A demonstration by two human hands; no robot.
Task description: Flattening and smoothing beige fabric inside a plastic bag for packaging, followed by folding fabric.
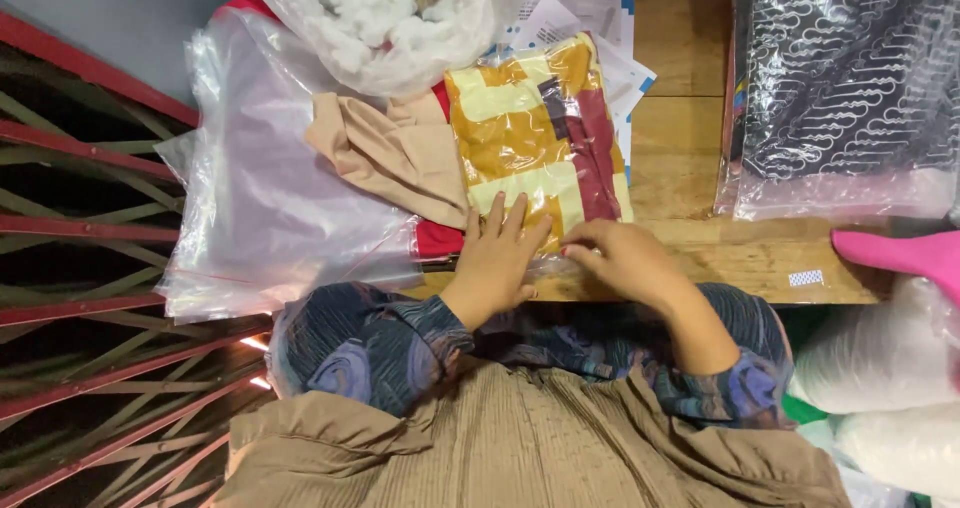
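**Entry: bagged patchwork cloth, near edge being pressed shut**

Item. Folded cloth (535, 133) in yellow, cream and maroon blocks, inside a clear plastic bag (590, 183). It lay on the wooden surface (690, 118), its near end at the front edge, just ahead of me.

Hands. My left hand (497, 258) lay flat, fingers spread, palm down on the near end of the bag. My right hand (625, 258) rested just beside it, fingers curled onto the bag's near edge. Neither was clamped around anything; both pressed down, close together but not quite touching.

Step, as I judged it. Closing the bag's mouth with the cloth already inside. I could not tell whether the seal was shut along its whole length.

Next move, as I judged it. It called for firm, even pressure run along the edge, with the cloth kept flat so no air bulged the bag.

Adjacent. Tan cloth (390, 153) touching the bag's left side; a stack of empty clear bags (270, 198) further left; a bag of white stuffing (385, 13) behind; a dark patterned cloth in its own bag (845, 78) at right, well apart; a pink object (900, 253) at the right edge.
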